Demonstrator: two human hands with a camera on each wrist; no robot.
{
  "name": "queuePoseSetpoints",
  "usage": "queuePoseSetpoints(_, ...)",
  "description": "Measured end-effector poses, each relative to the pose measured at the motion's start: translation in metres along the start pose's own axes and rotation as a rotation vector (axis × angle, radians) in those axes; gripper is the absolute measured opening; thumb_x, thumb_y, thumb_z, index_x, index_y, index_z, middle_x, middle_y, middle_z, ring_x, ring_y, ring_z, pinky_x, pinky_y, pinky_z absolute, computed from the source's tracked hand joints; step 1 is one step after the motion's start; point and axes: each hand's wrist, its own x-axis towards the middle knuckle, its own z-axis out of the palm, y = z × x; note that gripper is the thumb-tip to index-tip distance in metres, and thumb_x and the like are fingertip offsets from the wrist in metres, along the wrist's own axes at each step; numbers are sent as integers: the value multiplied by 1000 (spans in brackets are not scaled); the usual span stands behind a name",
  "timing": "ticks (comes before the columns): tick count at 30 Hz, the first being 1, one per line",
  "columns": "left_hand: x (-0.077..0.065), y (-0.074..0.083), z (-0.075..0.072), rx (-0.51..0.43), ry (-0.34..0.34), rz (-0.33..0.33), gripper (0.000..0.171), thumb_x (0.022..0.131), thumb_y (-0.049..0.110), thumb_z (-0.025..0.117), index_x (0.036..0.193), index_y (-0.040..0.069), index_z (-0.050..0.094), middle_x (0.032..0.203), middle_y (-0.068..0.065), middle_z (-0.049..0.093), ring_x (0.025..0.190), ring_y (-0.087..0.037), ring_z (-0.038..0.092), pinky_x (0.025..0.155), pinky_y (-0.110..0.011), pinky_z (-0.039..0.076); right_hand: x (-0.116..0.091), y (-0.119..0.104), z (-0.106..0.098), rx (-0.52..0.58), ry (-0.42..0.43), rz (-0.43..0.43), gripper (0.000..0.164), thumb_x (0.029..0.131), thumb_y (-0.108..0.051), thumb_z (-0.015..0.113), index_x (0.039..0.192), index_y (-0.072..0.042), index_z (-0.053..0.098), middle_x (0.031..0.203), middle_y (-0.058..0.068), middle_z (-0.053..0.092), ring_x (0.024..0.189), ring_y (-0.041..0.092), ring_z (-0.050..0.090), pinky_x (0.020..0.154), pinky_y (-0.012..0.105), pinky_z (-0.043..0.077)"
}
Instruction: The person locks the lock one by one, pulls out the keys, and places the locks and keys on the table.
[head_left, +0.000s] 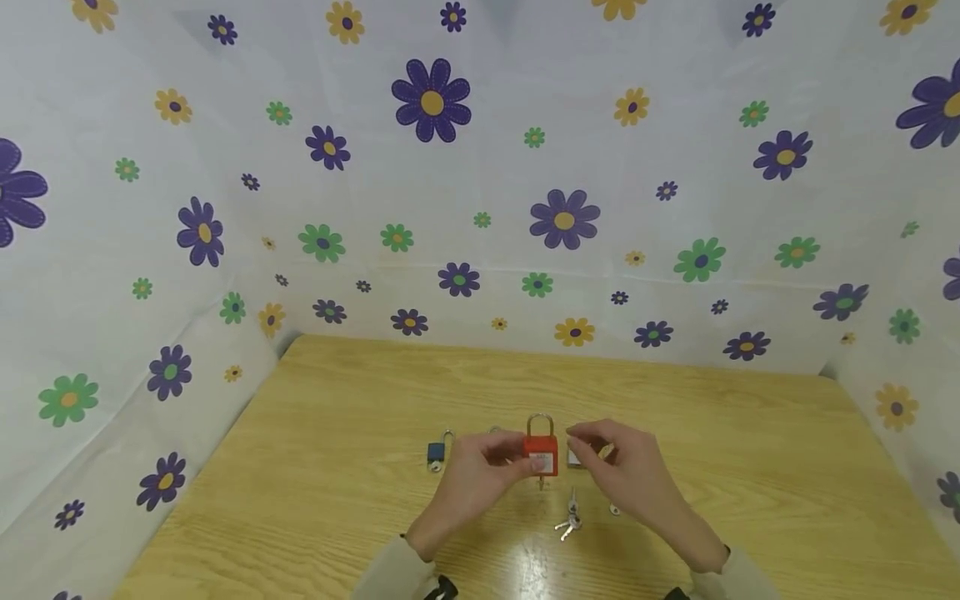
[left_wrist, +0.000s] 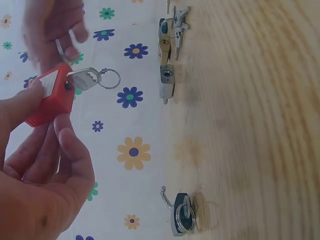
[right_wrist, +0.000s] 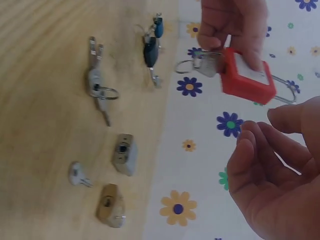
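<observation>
A red padlock (head_left: 541,457) with a white label is held upright between the thumb and fingers of my left hand (head_left: 483,467), its metal shackle (head_left: 540,423) on top. In the left wrist view, a silver key (left_wrist: 84,79) on a ring sits in the keyhole at the padlock's bottom. My right hand (head_left: 626,462) hovers just right of the shackle, fingers bent and thumb apart from them, with nothing in its grasp. The right wrist view has its thumb near the shackle (right_wrist: 286,91) of the red padlock.
On the wooden table (head_left: 360,400), a blue padlock (head_left: 436,452) lies left of my hands. A silver padlock (right_wrist: 125,155), a brass padlock (right_wrist: 109,202) and a small key (right_wrist: 76,173) lie toward the right. A bunch of keys (head_left: 572,521) lies nearer me. Flowered cloth (head_left: 480,167) surrounds the table.
</observation>
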Motion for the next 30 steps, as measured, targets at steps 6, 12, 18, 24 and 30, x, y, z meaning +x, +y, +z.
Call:
queuePoseSetpoints(6,0,4,-4,-65,4,-8,27,81,34,78,102,16,76,96,-4,76,80,-13,68,68,-37,58,-13,10,7,135,-186,108,20,91,-14,69,107,-2,73,86,5,75,74,14,64,58,28,56)
queuePoseSetpoints(12,1,7,-6,-130,1,-10,26,83,30,77,101,11,76,94,-9,76,81,-15,70,69,-34,58,-20,7,15,323,-347,234,32,94,-26,65,115,-2,70,102,15,74,83,21,64,61,33,57)
queuePoseSetpoints(18,0,8,-6,-141,3,-51,25,84,27,77,102,10,76,97,-11,76,84,-15,69,73,-38,58,-23,3,21,464,-396,321,36,96,-24,63,118,4,67,111,23,69,87,29,63,65,40,59)
queuePoseSetpoints(24,-5,21,-7,-125,-3,-73,23,87,16,74,105,3,74,101,-17,74,85,-17,68,75,-42,58,-24,0,29,487,-347,355,32,93,-24,66,109,4,70,89,18,69,72,28,61,55,27,53)
queuePoseSetpoints(30,-10,39,-9,-86,13,-56,19,87,11,73,101,-1,74,97,-18,74,82,-17,69,72,-38,57,-27,-1,38,421,-260,360,23,89,-27,71,88,-5,71,75,17,67,64,28,61,48,21,46)
